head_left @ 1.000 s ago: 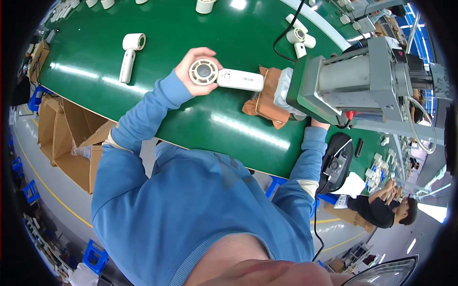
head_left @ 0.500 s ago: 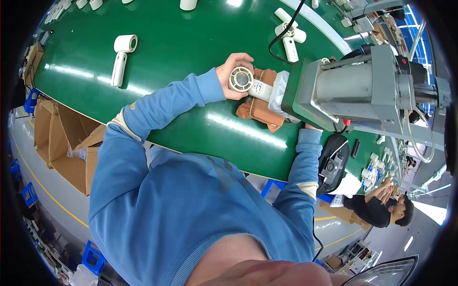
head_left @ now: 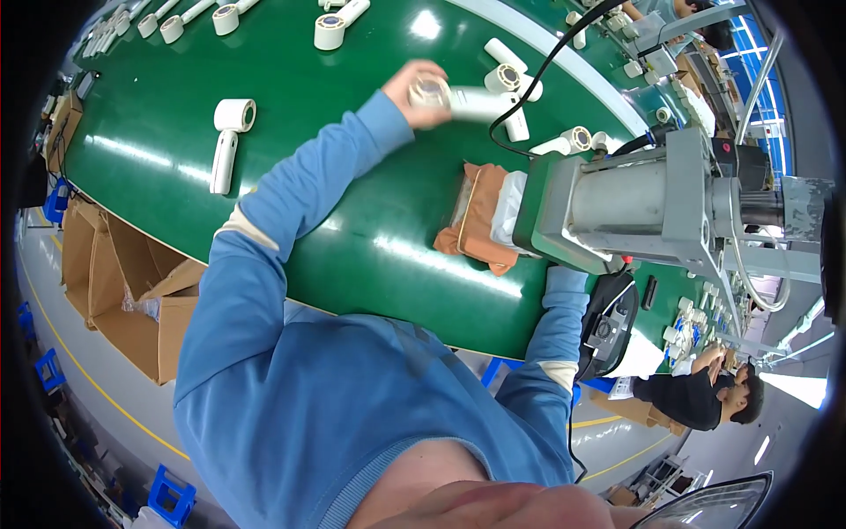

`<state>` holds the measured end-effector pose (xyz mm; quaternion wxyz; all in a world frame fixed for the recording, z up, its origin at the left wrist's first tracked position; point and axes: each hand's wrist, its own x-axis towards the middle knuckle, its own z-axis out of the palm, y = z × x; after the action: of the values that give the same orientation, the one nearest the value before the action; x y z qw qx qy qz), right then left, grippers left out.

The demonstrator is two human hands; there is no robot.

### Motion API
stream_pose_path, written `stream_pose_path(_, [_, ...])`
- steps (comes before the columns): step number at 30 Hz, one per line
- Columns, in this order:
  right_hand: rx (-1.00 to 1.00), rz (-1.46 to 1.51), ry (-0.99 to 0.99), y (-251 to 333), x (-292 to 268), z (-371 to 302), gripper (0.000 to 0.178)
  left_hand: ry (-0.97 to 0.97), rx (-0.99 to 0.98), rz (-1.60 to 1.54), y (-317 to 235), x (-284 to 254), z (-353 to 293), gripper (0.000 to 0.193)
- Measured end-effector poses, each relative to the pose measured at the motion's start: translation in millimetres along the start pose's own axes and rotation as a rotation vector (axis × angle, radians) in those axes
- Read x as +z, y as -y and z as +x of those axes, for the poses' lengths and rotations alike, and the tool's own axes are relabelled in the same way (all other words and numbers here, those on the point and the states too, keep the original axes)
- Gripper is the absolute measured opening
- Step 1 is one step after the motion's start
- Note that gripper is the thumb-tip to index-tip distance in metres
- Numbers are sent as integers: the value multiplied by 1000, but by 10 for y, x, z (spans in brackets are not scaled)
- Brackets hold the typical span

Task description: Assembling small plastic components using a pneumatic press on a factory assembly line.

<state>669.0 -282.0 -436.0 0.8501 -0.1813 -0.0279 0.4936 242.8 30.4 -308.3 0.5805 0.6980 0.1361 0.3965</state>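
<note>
My left hand point(head_left: 412, 86) is wrapped round the round head of a white handheld fan point(head_left: 478, 105), over the far middle of the green table. Motion smears the fan, and its handle points to the right. My right sleeve point(head_left: 564, 304) reaches under the near side of a grey press point(head_left: 626, 201), whose body hides that hand. At the press's left side sits a block wrapped in orange-brown cloth point(head_left: 493, 256) with a band round it. A whitish translucent piece point(head_left: 508, 207) lies between this block and the press.
Several white fans point(head_left: 506, 79) lie beyond the held one, beneath a black cable point(head_left: 546, 66). Another fan point(head_left: 226, 159) rests at left. A black case point(head_left: 610, 322) is right of my right arm. Cardboard boxes point(head_left: 132, 291) stand left, below the table. A co-worker point(head_left: 696, 397) sits far right.
My left hand has carried the fan away from the wrapped block, farther out over the table. The view has shifted slightly. My right arm stays beside the press, its hand now hidden.
</note>
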Motion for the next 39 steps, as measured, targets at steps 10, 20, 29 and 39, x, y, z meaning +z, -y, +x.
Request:
stream_pose_path(10, [-167, -103, -22, -336, 257, -729, 65, -477, 221, 1019, 920, -239, 1013, 66])
stream_pose_path(20, [-153, 550, 98, -262, 267, -749, 64, 56, 5, 635, 1867, 326, 1535, 74])
stream_pose_path(29, [37, -130, 61, -641, 1297, -387, 64, -53, 102, 386, -120, -402, -167, 54])
stream_pose_path(39, [203, 21, 160, -474, 847, -288, 70, -6, -21, -44, -552, 366, -1049, 66])
